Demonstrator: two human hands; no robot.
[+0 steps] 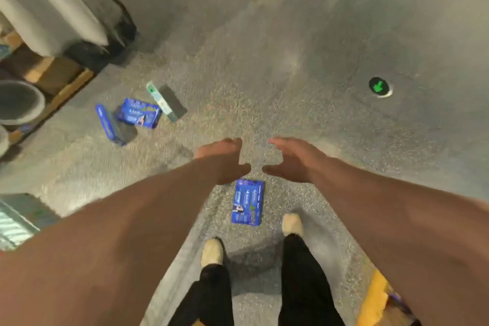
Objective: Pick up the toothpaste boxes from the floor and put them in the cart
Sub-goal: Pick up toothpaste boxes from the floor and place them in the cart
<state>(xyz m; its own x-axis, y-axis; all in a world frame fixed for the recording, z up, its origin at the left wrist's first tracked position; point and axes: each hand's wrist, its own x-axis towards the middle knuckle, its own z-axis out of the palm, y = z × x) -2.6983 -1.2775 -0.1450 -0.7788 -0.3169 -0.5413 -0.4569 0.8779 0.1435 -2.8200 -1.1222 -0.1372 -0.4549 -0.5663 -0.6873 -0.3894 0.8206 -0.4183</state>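
A blue toothpaste box (248,202) lies flat on the grey floor just ahead of my feet. My left hand (222,160) and my right hand (290,159) hover side by side above its far end, palms facing each other, fingers straight, holding nothing. Farther left on the floor lie a blue box (139,113), a second blue box on its edge (109,124) and a white-and-green box (162,100). A metal grid at the left edge (13,222) may be the cart; I cannot tell.
A wooden pallet (57,79) with white-wrapped goods and a grey bucket (18,102) stands at the left. A round green arrow marker (380,86) is on the floor at right. A yellow-edged object (375,299) sits at bottom right. My feet (211,251) stand below the near box.
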